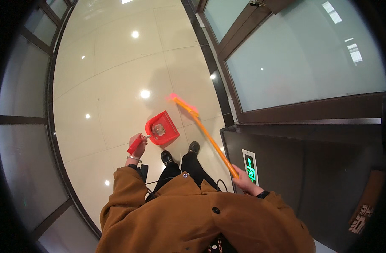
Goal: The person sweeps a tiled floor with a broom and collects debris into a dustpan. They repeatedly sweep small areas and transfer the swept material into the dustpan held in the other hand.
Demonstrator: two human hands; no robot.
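Observation:
My left hand (139, 146) is closed around the red handle of a dustpan (167, 128). The red pan is out in front of my shoes, left of the broom, with a pale mark or some debris on its inner face; I cannot tell which. In my right hand (244, 181) is the end of an orange broom handle (212, 140). The stick slants forward and left to a broom head with pink bristles (193, 108), blurred, close to the floor beyond the dustpan. A gap separates the bristles from the pan.
Glossy cream floor tiles (123, 82) run ahead and reflect ceiling lights. Brown-framed frosted glass panels (22, 79) line the left side. To the right are a framed glass door (300, 63) and a dark wall (275, 148) with a lit green exit sign (250, 167). My black shoes (166, 157) stand behind the pan.

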